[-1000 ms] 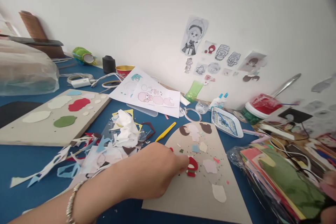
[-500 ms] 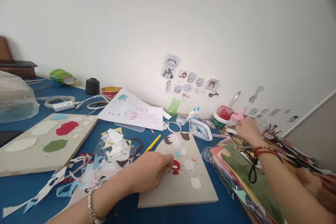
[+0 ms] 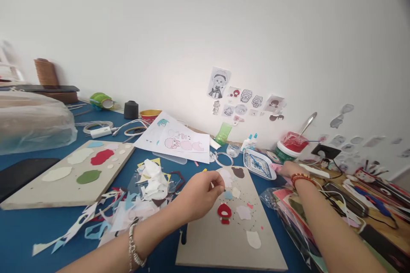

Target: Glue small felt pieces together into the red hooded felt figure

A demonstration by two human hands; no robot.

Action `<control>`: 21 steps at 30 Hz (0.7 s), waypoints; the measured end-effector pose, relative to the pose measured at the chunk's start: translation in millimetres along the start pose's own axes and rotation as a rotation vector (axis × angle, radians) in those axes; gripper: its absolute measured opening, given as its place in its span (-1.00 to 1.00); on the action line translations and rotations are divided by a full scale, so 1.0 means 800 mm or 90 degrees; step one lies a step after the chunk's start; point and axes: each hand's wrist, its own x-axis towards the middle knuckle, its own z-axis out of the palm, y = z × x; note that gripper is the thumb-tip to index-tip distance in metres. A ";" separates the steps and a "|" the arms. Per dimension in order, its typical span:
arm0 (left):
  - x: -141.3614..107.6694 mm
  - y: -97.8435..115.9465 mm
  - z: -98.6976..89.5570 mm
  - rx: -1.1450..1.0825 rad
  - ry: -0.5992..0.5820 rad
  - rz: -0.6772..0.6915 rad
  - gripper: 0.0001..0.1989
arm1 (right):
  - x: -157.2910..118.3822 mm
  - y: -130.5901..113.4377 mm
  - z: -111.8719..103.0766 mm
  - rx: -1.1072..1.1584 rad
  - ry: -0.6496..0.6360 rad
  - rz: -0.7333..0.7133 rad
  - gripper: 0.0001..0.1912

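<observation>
Two hands are over the work, so what is the left one doing?

The left hand [image 3: 199,197] hovers above a grey board [image 3: 218,243], its fingers [image 3: 221,183] pressed together in a pinch. Whatever they may hold is too small to make out.

Where's the felt relative to those fingers?

A red felt cutout [image 3: 224,213] lies on the board below them, not touching. A small blue felt scrap [image 3: 228,195] and a cream felt scrap [image 3: 236,192] sit nearer, and a brown felt shape [image 3: 237,172] lies just beyond the fingertips.

And the right hand?

The right hand [image 3: 286,169] is past the board's far corner, just beside a blue-and-white dish [image 3: 259,164]. Its fingers [image 3: 281,168] are closed on a pink felt piece [image 3: 275,166], which sticks out toward the dish.

What's around them?

Felt offcuts and crumpled white tissue [image 3: 154,179] are heaped on the blue surface [image 3: 28,226] left of the left wrist. Farther left, a second board [image 3: 48,192] carries red, green and cream cutouts.
</observation>
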 end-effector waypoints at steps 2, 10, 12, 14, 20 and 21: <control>0.006 0.004 0.006 0.006 0.018 0.006 -0.87 | -0.003 -0.014 -0.013 -0.012 -0.040 0.042 -0.75; 0.013 -0.014 0.030 -0.012 0.093 0.006 -0.85 | -0.151 -0.103 0.000 0.242 -0.183 -0.183 -0.75; 0.012 -0.019 0.034 -0.022 0.098 -0.003 -0.86 | -0.171 -0.112 0.015 0.343 -0.197 -0.235 -0.77; 0.011 -0.021 0.035 -0.030 0.104 -0.008 -0.87 | -0.177 -0.114 0.026 0.393 -0.196 -0.243 -0.80; 0.011 -0.020 0.036 -0.057 0.106 -0.023 -0.87 | -0.172 -0.110 0.038 0.439 -0.214 -0.182 -0.81; 0.011 -0.020 0.036 -0.056 0.104 -0.022 -0.88 | -0.173 -0.110 0.039 0.446 -0.216 -0.173 -0.81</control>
